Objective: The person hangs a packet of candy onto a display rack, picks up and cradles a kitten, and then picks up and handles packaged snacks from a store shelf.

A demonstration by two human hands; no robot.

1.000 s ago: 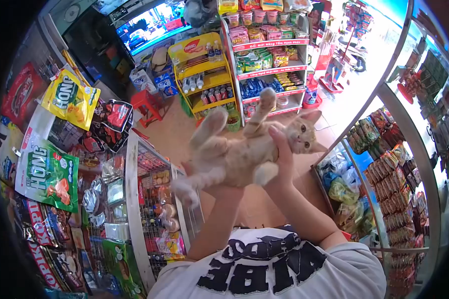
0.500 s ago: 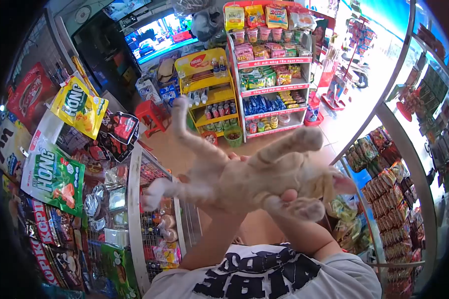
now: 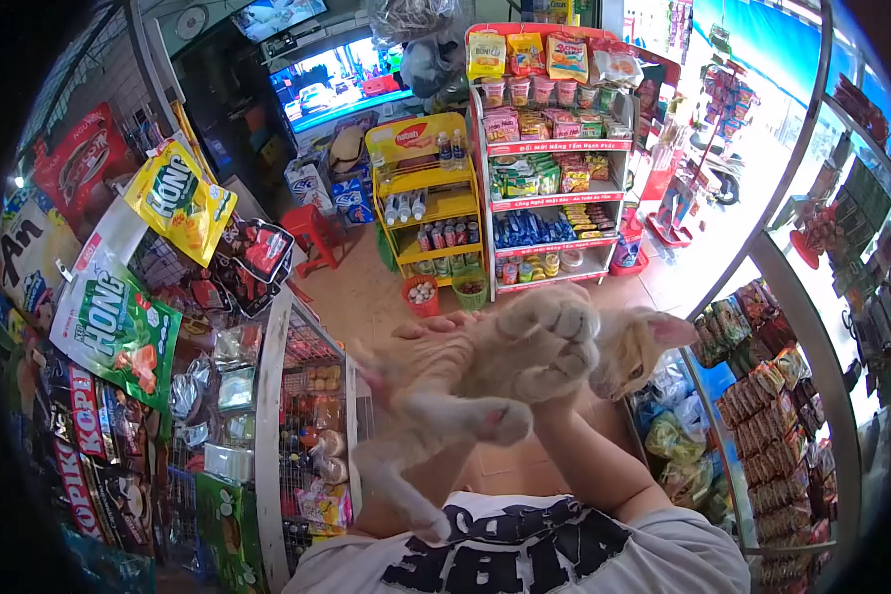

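Observation:
A pale orange-and-white cat (image 3: 445, 371) is held up in front of my chest, its head to the right and its hind legs to the lower left. Its front paws are drawn together over its chest. My left hand (image 3: 438, 326) is wrapped around the cat's back and side; some fingers show above its body, while the rest is hidden behind it. My right forearm (image 3: 604, 450) reaches up behind the cat's front end. The right hand itself is mostly covered by the cat's chest and paws, supporting it there.
A yellow rack (image 3: 421, 163) and a white-and-red snack shelf (image 3: 554, 203) stand ahead. Hanging snack packs (image 3: 114, 337) crowd the left. A glass-sided case (image 3: 762, 396) with packets is at the right. A red stool (image 3: 312, 238) stands on the tiled floor.
The cat has turned in my hands: its front paws came together, its hind legs swung down, and its head now shows in profile. My view shifted slightly.

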